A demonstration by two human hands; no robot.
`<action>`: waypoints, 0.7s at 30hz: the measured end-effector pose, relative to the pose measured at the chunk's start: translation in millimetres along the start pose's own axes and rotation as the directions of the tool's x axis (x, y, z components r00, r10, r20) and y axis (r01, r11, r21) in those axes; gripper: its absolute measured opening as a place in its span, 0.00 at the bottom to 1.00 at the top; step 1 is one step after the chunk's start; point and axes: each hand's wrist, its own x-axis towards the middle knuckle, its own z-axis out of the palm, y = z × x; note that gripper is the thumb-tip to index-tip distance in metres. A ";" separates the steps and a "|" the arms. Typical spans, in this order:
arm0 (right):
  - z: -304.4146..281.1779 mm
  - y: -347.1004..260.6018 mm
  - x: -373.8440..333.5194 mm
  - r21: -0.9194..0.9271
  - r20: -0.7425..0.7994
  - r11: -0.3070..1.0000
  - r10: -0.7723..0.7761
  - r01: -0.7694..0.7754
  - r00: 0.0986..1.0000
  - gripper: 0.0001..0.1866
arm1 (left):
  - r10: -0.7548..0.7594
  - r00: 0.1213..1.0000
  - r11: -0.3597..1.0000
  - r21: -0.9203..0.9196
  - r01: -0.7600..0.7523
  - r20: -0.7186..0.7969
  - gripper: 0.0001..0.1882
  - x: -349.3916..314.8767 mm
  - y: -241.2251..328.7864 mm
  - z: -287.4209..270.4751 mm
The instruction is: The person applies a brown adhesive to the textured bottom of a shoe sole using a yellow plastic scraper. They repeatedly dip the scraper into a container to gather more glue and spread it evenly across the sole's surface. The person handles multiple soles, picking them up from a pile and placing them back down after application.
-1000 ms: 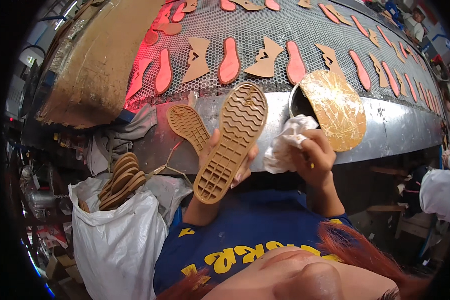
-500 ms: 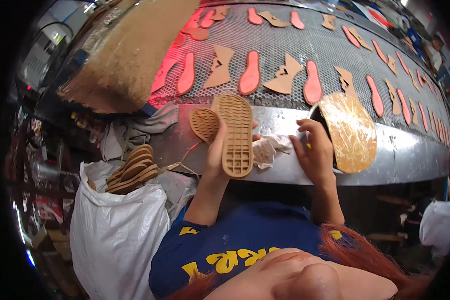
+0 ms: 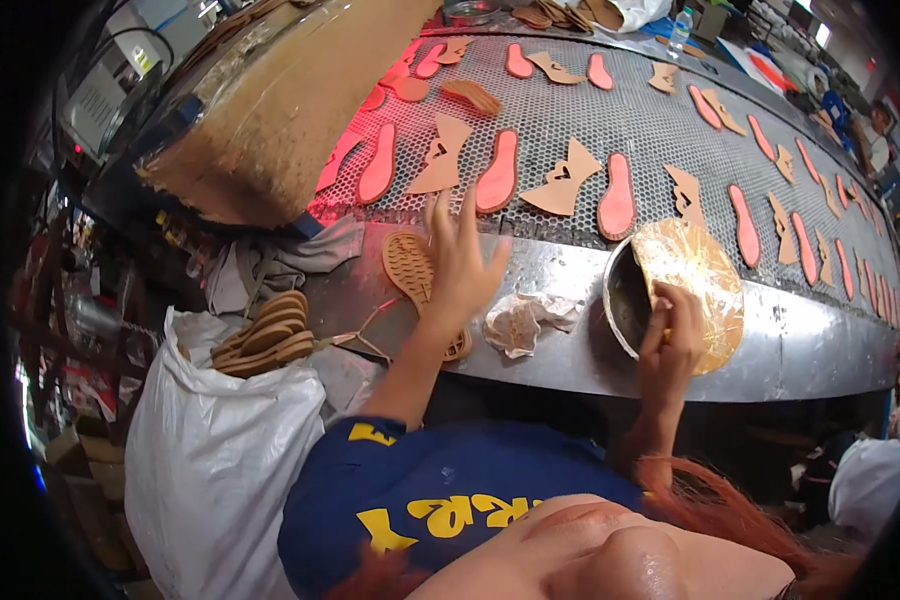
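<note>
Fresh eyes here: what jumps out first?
Probably the pink sole-shaped pieces in rows across the grey mesh surface, upper half of the view. Then the white sack at lower left with tan soles poking out, and, centre right, the right hand at the shiny yellow-brown cover partly over a metal container.

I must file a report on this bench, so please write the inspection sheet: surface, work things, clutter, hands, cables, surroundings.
Surface: metal ledge before a mesh bed.
Job's things: patterned tan sole on the ledge; pink insoles and tan cutouts on the mesh; container partly covered by a yellowish lid.
Clutter: crumpled white cloth on the ledge; grey cloth; white sack holding brown soles.
Hands: left hand, fingers spread over the sole, contact unclear; right hand at the lid's edge, grip unclear.
Cables: nothing seen near the hands; thin cord by the sack.
Surroundings: another person, upper right.
</note>
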 end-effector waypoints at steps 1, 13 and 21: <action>-4.3 5.7 -3.3 0.008 -0.055 0.999 0.043 -0.043 0.998 0.06 | -0.031 0.996 0.985 0.173 0.016 0.086 0.41 -22.7 1.3 -11.1; -24.3 60.8 -10.5 0.283 0.110 0.871 0.388 -0.403 0.915 0.26 | -0.559 0.777 0.823 0.302 0.481 0.288 0.53 -69.0 -15.4 -57.3; 0.6 66.6 -9.9 -0.052 0.247 0.969 0.245 -0.240 0.938 0.06 | -0.606 0.764 0.795 0.185 0.577 0.222 0.49 -55.1 -14.8 -83.5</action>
